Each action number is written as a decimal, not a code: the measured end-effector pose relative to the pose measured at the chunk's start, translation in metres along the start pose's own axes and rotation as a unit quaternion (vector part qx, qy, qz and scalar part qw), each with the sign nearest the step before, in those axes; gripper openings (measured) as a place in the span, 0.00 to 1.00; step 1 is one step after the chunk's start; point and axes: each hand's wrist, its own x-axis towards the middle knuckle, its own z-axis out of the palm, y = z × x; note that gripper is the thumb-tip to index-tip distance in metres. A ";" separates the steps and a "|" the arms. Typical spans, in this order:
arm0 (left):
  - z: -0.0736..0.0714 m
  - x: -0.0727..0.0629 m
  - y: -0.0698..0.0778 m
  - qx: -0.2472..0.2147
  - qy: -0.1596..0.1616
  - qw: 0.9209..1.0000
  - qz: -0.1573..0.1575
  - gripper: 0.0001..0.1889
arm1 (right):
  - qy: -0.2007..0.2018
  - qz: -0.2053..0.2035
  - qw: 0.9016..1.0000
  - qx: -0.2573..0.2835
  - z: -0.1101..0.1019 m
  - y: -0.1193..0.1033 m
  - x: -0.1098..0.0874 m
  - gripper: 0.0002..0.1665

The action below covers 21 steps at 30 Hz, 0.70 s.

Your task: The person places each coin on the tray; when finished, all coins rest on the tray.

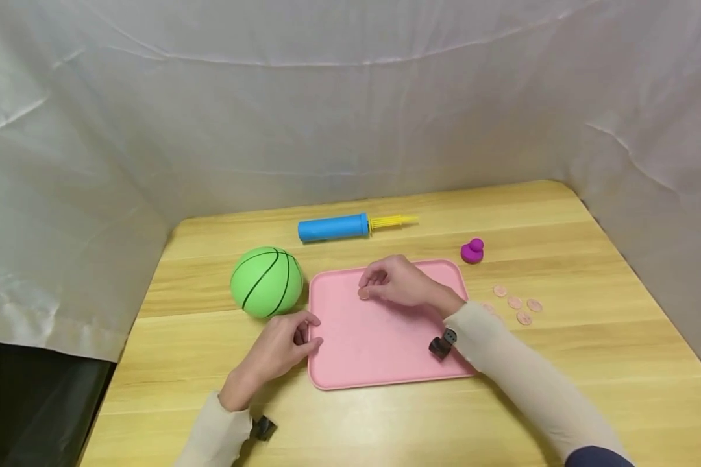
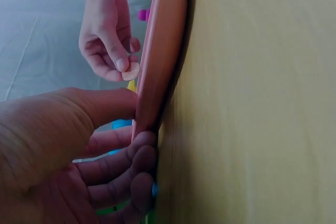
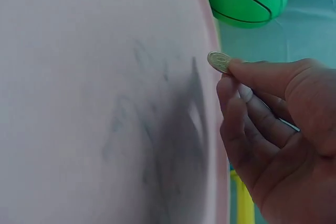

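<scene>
A pink rectangular tray [image 1: 374,357] lies on the wooden table. My left hand [image 1: 277,347] holds the tray's left edge; in the left wrist view its thumb is at the rim and its fingertips [image 2: 144,159] curl against the tray's side. Over the upper part of the tray, my right hand [image 1: 400,282] pinches a coin [image 1: 363,294] between thumb and fingers. The right wrist view shows the round coin [image 3: 218,61] tilted at the fingertips, held above the tray surface. Beside the left hand sits a green ball [image 1: 267,282] with black lines.
Several coins [image 1: 514,302] lie on the table right of the tray, some partly behind the right sleeve. A purple knobbed piece [image 1: 473,251] stands behind them. Beyond the tray lies a blue hand pump [image 1: 333,228] with a yellow end. Grey cloth [image 1: 350,117] hangs around the table.
</scene>
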 end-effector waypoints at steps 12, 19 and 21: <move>0.001 -0.001 -0.003 -0.007 0.005 1.000 0.001 0.10 | 0.022 0.013 0.998 -0.065 0.011 0.000 0.001 0.05; 0.003 -0.003 -0.002 0.000 0.013 1.000 -0.001 0.11 | 0.054 0.026 0.996 -0.065 -0.004 -0.011 -0.016 0.10; 0.002 -0.003 -0.002 0.000 0.017 1.000 -0.002 0.11 | 0.061 0.024 0.996 -0.059 -0.011 -0.014 -0.023 0.12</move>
